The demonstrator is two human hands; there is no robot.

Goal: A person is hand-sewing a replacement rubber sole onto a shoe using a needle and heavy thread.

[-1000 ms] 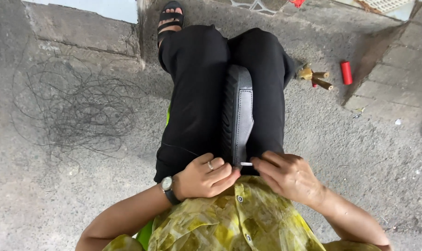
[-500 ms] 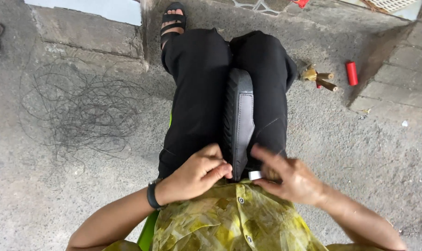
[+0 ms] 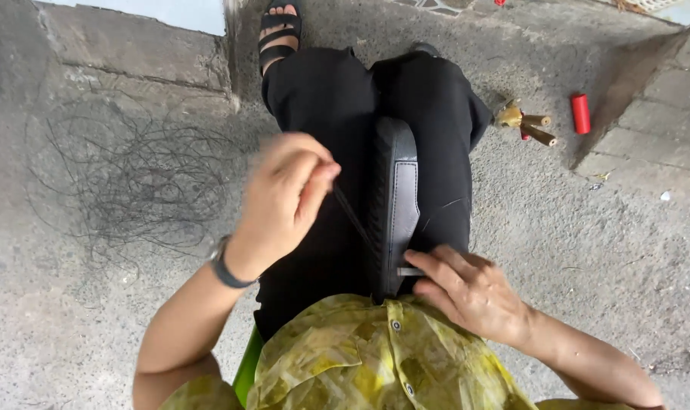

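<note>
Between knees, black shoe sole [image 3: 394, 205] stands on edge; left hand [image 3: 288, 193] risen from sole's near end since 0.5 s ago, fingers pinched on dark thread [image 3: 352, 216] drawn taut up-left: stitch pulled through; right hand [image 3: 466, 288] stays low, loosely curled, steadying near end, thumb by pale awl tip [image 3: 409, 271]; sole ribbed, edge seam visible.

Matt leather, rough concrete

Black shoe [image 3: 394, 205]: smooth matt leather upper, ribbed rubber sole edge. Thread [image 3: 352, 216] dark, thin. Trousers [image 3: 322, 114] matt black cloth; shirt [image 3: 375, 357] yellow printed cloth. Floor [image 3: 603, 243] rough grey concrete. Red spool [image 3: 581, 113] glossy plastic.
</note>
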